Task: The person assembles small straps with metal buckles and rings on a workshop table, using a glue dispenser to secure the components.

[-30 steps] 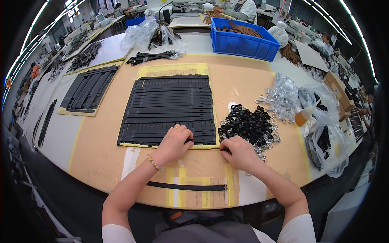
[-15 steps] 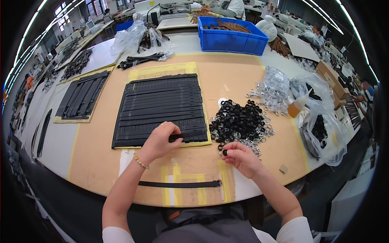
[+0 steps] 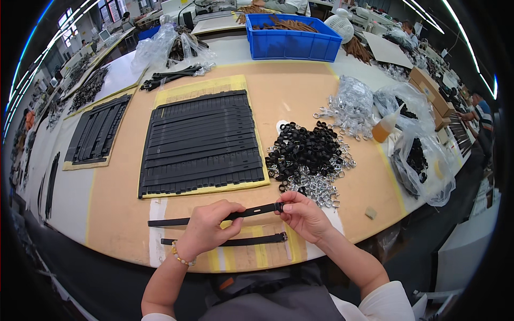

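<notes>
My left hand pinches a black strap near its middle, just above the table. The strap has a small slot near its right end. At that end my right hand is closed on a small black loop, which meets the strap tip; whether it is around the tip or against it I cannot tell. Below lies another black strap with a metal buckle. Beyond my left hand, many black straps lie side by side on a yellow-edged board. Beyond my right hand sits a heap of black loops.
Silver metal buckles spill beside the loop heap. Clear bags of metal parts, a glue bottle and a small beige block are at the right. A blue crate stands at the back. Another strap board lies left.
My left hand has come off the strap board toward me with a strap. My right hand has shifted slightly left with the loop, which now meets the strap's end.
</notes>
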A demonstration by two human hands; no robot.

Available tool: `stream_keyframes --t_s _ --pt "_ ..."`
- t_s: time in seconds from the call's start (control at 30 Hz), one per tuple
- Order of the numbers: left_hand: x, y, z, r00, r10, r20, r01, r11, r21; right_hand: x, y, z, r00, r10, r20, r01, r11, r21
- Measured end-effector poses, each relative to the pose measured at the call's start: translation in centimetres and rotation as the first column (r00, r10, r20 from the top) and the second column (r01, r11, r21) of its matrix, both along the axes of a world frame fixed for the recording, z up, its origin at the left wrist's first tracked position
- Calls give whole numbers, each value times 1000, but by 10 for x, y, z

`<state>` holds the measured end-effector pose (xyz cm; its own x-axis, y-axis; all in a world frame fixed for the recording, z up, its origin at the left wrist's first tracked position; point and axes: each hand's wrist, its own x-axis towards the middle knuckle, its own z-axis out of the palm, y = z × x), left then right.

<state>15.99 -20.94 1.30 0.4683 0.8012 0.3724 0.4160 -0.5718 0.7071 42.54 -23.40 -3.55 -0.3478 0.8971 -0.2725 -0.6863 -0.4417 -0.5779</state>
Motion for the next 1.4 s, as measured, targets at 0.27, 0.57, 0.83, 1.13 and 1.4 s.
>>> stream_keyframes --t_s 0.27,0.57,0.83,1.13,1.4 --pt "8 -7 -4 996 -89 -29 86 993 -77 -8 -9 -8 908 -72 413 -36 968 247" --pt "18 -15 -15 996 -89 -28 80 970 -228 73 -11 35 351 -315 882 -273 866 419" --pt "27 -10 -27 992 -123 27 126 979 -159 125 -32 40 1 -287 958 -468 846 254" --pt "26 -13 -28 993 -86 76 103 962 -251 119 -29 54 -78 -117 990 -461 885 68" --pt "23 -16 -25 992 -101 70 117 952 -281 102 -26 52 8 -21 1000 -469 883 22"
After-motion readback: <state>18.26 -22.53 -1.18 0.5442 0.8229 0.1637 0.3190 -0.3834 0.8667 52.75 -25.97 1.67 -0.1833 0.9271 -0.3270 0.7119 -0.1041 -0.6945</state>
